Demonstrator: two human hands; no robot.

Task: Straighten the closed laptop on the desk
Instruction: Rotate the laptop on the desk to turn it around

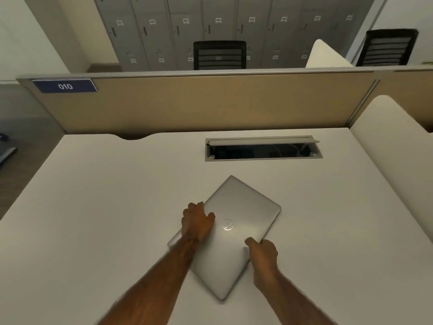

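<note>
Closed laptop [236, 233] askew, corner toward 12 o'clock; left hand [198, 222] and right hand [263, 255] fingers clasp opposite edges to turn it square on the surface [105, 195].

Laptop [234, 233] askew on desk [93, 195]

One closed silver laptop [236, 231] lies on one white desk [93, 207], with two bare hands on it — the left hand [196, 222] and the right hand [263, 253]. One open cable hatch [262, 150] is cut into the desktop. One beige partition [210, 102] carries one blue number plate [65, 86]. Behind stand two black mesh chairs [219, 55] and a bank of grey lockers [234, 22] — roughly eight columns, though the blur makes the count uncertain.
</note>
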